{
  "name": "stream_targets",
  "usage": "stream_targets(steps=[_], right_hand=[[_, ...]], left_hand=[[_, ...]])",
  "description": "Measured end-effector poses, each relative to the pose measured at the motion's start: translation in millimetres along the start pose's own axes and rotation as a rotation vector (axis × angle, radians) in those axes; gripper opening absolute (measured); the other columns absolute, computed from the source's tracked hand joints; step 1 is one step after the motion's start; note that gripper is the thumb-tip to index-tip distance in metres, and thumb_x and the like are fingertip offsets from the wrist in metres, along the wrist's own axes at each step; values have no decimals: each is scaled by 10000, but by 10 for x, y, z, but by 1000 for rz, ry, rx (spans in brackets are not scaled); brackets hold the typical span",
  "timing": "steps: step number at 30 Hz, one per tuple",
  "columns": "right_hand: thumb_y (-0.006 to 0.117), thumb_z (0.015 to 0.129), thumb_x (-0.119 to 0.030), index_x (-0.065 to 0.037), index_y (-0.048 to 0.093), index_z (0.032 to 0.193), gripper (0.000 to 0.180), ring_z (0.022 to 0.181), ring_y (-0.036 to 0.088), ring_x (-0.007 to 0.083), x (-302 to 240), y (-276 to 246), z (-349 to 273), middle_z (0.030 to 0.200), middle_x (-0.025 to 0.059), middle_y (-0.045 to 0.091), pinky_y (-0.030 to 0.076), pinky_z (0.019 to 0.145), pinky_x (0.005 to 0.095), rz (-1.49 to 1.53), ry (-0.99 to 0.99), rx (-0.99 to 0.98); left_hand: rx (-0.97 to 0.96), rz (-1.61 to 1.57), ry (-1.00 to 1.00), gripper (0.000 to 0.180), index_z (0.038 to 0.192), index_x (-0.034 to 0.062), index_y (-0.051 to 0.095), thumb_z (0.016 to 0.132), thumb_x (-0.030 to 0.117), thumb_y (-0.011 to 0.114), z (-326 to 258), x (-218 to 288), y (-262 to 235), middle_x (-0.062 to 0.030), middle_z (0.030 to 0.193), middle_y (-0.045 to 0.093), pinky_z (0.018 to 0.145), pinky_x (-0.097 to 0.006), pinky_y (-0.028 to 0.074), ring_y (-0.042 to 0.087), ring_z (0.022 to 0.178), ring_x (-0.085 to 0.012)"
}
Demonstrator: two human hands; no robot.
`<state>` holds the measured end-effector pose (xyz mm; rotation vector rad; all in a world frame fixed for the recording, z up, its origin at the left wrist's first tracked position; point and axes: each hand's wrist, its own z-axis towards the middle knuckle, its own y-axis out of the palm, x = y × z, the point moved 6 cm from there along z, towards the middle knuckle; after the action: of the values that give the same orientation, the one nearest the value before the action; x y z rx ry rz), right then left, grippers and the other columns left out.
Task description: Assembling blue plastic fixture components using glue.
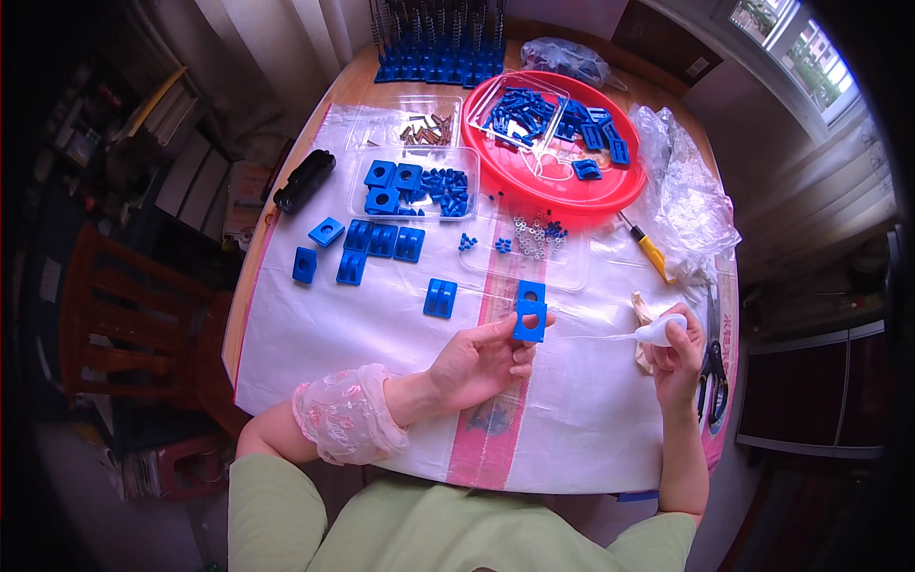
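My left hand (481, 362) pinches a flat blue plastic piece with a round hole (530, 330) near the table's middle. Just beyond it, partly hidden, is another blue piece (531, 288). My right hand (679, 367) is closed around a small white squeeze bottle (658, 332), whose long thin nozzle points left toward the held piece. The nozzle tip is too faint to place exactly. Left of these, a blue piece with rounded ridges (439, 298) lies on the white sheet. Beside the bottle is a crumpled beige cloth (641, 310), partly behind my right hand.
More blue pieces (381, 239) lie at the left, near a clear tray (414, 212) of blue parts. A red basin (477, 176) stands behind. To the right are a yellow-handled screwdriver (653, 259), black-handled scissors (713, 377) and crumpled clear plastic (681, 200).
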<state>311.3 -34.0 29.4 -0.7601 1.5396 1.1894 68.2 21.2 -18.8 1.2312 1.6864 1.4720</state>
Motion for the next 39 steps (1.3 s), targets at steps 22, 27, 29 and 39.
stream_targets(steps=[22, 27, 29, 39], right_hand=[[613, 939, -205, -63, 548, 902, 161, 424, 287, 2, 68, -89, 10, 641, 2, 560, 221, 402, 191, 42, 46, 91], [624, 931, -193, -58, 562, 917, 149, 429, 293, -3, 93, -89, 18, 674, 13, 595, 233, 410, 191, 25, 28, 80], [627, 929, -189, -56, 566, 923, 147, 433, 302, -3, 90, -86, 18, 684, 18, 603, 240, 415, 189, 19, 21, 78], [626, 929, -191, -54, 567, 917, 150, 440, 316, -3, 67, -58, 14, 683, 21, 604, 255, 425, 191, 12, 22, 70]], left_hand=[[-11, 20, -22, 355, 1285, 54, 485, 1024, 294, 473, 4, -20, 8, 6, 1294, 502, 717, -257, 390, 422, 819, -111], [-14, 21, -28, 342, 1275, 64, 496, 1025, 295, 469, 6, -19, -4, 7, 1297, 502, 721, -256, 390, 425, 824, -111], [-12, 22, -27, 338, 1271, 65, 501, 1026, 295, 468, 4, -18, -6, 7, 1299, 502, 722, -256, 390, 425, 826, -111], [-13, 27, -25, 345, 1281, 65, 488, 1026, 296, 466, 5, -18, 3, 10, 1300, 501, 722, -257, 390, 424, 825, -112]])
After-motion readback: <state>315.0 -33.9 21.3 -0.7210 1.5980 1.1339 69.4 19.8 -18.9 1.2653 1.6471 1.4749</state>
